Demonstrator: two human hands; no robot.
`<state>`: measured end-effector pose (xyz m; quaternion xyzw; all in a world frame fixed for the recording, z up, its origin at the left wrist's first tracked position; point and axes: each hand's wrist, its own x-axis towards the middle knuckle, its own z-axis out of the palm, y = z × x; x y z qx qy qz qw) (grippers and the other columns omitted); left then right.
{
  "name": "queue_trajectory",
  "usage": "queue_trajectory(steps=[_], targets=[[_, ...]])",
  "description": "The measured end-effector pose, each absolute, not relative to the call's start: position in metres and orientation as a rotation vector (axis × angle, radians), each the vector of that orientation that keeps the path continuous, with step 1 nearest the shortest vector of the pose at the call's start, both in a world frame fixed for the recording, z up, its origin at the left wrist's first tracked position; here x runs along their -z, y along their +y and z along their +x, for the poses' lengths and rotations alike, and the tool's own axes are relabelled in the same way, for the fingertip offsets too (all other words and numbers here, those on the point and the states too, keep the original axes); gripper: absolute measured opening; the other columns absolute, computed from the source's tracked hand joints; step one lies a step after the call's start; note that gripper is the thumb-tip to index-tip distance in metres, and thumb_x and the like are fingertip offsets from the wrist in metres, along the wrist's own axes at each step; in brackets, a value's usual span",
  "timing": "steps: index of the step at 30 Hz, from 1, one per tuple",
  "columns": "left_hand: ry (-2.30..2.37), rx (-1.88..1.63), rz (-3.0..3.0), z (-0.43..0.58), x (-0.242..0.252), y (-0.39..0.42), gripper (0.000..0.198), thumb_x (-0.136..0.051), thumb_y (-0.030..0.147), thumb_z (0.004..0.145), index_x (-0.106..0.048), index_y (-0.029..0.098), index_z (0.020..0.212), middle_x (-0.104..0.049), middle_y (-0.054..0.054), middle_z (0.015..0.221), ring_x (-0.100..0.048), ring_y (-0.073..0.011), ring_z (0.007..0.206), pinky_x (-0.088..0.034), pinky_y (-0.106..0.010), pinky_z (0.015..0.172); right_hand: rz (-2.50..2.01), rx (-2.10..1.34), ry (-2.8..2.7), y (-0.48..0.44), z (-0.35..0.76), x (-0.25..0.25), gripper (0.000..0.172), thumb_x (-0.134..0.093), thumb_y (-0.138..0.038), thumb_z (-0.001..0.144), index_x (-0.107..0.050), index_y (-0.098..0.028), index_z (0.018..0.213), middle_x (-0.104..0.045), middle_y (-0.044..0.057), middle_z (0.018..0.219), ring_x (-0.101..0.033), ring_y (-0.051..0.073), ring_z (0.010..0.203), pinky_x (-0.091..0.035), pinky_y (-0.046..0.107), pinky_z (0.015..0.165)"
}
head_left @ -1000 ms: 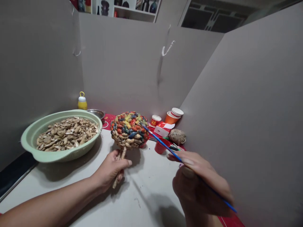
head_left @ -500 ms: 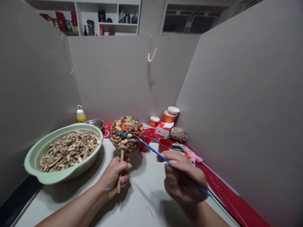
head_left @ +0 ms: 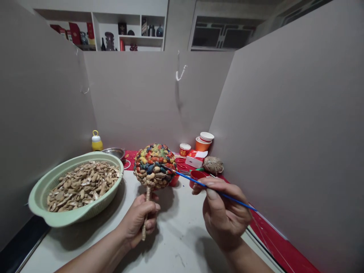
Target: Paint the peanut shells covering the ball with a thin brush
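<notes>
Grey panels [head_left: 136,98] wall in the worker at 9, 12 and 3 o'clock, and a white table [head_left: 176,227] fills the space between, with red cloth [head_left: 275,242] along its back and right edge. Over the panel at 12 o'clock, toward 11, I see white shelving [head_left: 129,9] with boxes and vases.

At the worker's 10 o'clock sits a pale green basket [head_left: 62,218], heaped with dry peanut shells [head_left: 82,185].

Just short of 12 o'clock stands the ball [head_left: 155,167], packed with shells painted red, blue and yellow above, plain tan below. Counting round the ball from here on: the right hand [head_left: 226,212] is at 4 o'clock, the left hand [head_left: 142,216] at 6, and the 2 are well apart. The left hand's fingers wrap firmly around the handle [head_left: 144,227], which slants slightly; I cannot tell whether its lower end touches the table. The right hand pinches a thin blue brush [head_left: 189,178] like a pen. Its tip lies just toward 3 o'clock from the middle of the ball's face; whether the bristles touch, I cannot tell.

A metal bowl [head_left: 116,152] lies between 9 and 10 o'clock, near the basket. Stacked orange paper cups [head_left: 203,145] lean at 2, a twine ball [head_left: 213,165] rests at 3, and beside it is a red-and-white box [head_left: 195,161]. Smaller still are 2 red cups: the near cup [head_left: 174,180] at 4 o'clock, partly behind the ball, and the far cup [head_left: 196,175] at 3, partly behind the right fingers.
</notes>
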<state>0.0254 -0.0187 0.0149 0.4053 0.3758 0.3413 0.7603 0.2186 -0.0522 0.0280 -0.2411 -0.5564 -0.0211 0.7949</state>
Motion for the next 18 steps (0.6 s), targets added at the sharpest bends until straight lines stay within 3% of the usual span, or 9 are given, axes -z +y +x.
queue_trajectory(steps=[7,18], targets=[[0.821,-0.736,0.911,0.0259,-0.0126,-0.0159,0.049,-0.069,0.034,0.056,-0.045,0.025,0.098,-0.042,0.016,0.05,-0.024,-0.0019,0.034,-0.015,-0.017,0.036,-0.516,-0.1,-1.078,-0.0492,0.2136,-0.0353,0.009,-0.067,-0.018,0.096,-0.072,-0.024,0.1,-0.076,0.0,0.093,-0.073,0.014,0.069,-0.06,0.029,0.06],[0.806,-0.693,0.936,0.0297,-0.0114,-0.0188,0.048,-0.072,0.035,0.058,-0.044,0.025,0.095,-0.039,0.016,0.048,-0.023,-0.0021,0.034,-0.017,-0.016,0.035,-0.553,-0.015,-1.137,-0.0448,0.2163,-0.0266,0.012,-0.065,-0.015,0.097,-0.069,-0.024,0.104,-0.076,0.001,0.098,-0.074,0.014,0.073,-0.062,0.029,0.064]])
